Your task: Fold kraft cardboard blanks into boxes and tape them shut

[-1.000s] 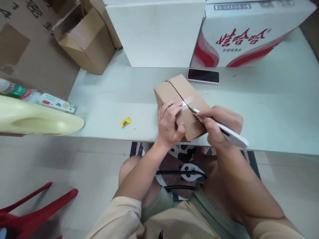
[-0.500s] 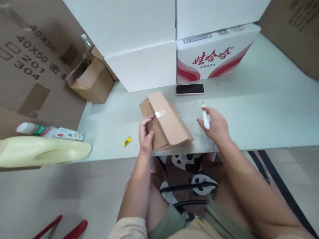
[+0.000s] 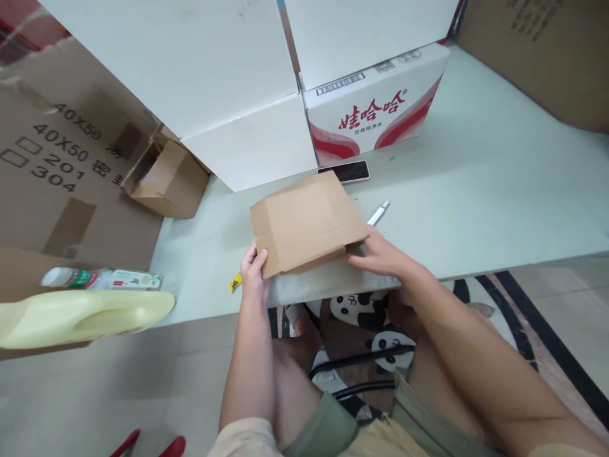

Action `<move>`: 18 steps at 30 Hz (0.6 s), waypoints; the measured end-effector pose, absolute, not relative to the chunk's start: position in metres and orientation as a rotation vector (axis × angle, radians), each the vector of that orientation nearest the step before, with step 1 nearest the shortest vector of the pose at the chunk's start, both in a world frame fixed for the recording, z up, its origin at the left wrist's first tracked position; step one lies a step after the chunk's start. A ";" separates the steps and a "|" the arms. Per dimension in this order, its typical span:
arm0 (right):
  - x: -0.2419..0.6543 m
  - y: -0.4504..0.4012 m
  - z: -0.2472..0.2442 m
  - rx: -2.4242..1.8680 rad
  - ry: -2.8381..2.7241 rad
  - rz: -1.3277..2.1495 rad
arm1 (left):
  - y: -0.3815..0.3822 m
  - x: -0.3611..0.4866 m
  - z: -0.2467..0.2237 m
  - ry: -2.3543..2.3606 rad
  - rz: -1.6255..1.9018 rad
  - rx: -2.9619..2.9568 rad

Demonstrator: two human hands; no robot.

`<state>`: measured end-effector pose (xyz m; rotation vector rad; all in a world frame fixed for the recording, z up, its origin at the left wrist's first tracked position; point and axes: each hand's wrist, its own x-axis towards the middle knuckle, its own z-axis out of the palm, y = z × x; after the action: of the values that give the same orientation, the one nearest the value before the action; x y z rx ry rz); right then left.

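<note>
Where a table (image 3: 476, 209) underlies it, the cardboard box (image 3: 307, 219) is manually steadied

The left hand (image 3: 255, 265) pinches the box's left end, presumably for control; the right hand (image 3: 378, 251), loosely open, meets its right corner. The white cutter (image 3: 379, 212) lies beside it, apparently freeing fingers.

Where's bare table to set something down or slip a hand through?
Biggest: table right of the cutter, out to the big brown box. Smaller: between the open box, the candy and the carton.

Crowded: centre, with carton, left hand, right hand, cutter and phone; left edge, with bottle and jug.
</note>
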<state>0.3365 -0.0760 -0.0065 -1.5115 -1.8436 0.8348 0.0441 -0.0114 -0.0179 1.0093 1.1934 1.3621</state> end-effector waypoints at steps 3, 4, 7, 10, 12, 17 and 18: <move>0.331 -0.073 -0.005 -1.334 -1.645 0.966 | -0.015 0.051 -0.010 1.113 1.361 0.851; 0.330 -0.072 -0.004 -1.349 -1.566 0.979 | -0.017 0.053 -0.009 1.069 1.376 0.838; 0.328 -0.070 -0.001 -1.469 -1.333 0.839 | -0.020 0.060 -0.009 0.983 1.392 0.887; 0.327 -0.071 0.003 -1.508 -1.210 0.748 | -0.018 0.064 -0.015 1.048 1.418 0.954; 0.327 -0.072 0.004 -1.467 -1.179 0.776 | -0.015 0.065 -0.019 1.124 1.456 0.960; 0.325 -0.069 0.002 -1.439 -1.042 0.796 | -0.012 0.058 -0.020 1.242 1.437 1.000; 0.325 -0.068 0.002 -1.442 -1.008 0.806 | -0.011 0.056 -0.019 1.229 1.422 0.981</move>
<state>0.3253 -0.0684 0.0021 -1.4423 -1.0084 0.8061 0.0559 -0.0114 -0.0190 0.9805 1.2295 1.4223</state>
